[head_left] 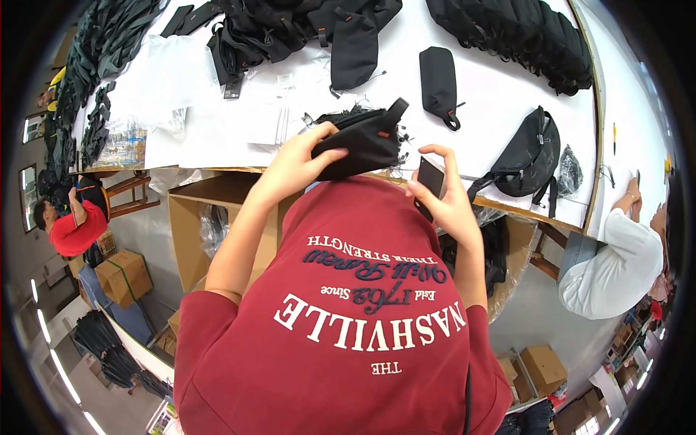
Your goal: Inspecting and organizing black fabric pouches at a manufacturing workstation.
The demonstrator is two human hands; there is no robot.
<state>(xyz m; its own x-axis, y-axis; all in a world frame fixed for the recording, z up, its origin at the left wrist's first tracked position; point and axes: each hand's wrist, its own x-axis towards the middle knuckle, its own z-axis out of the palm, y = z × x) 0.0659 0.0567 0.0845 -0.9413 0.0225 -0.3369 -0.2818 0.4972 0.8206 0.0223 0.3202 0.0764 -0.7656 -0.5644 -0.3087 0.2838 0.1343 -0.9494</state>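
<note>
My left hand (301,159) grips a black fabric pouch (362,141) near the table's front edge. The pouch has a loop at its upper right end and a small orange tab. In my right hand (449,196), beside the pouch and apart from it, is a dark flat rectangular piece (431,176), pinched between thumb and fingers. Whether it is a tag or some device I cannot tell. Beyond the hands, another black pouch (438,80) lies on the white table (486,109), its looped end toward me.
A black waist bag (528,156) and a clear plastic bag (570,174) lie to the right. Black pouches are heaped at the back (275,32) and lined up at the far right (518,40). An open cardboard box (190,232) stands below the edge. Co-workers sit on both sides.
</note>
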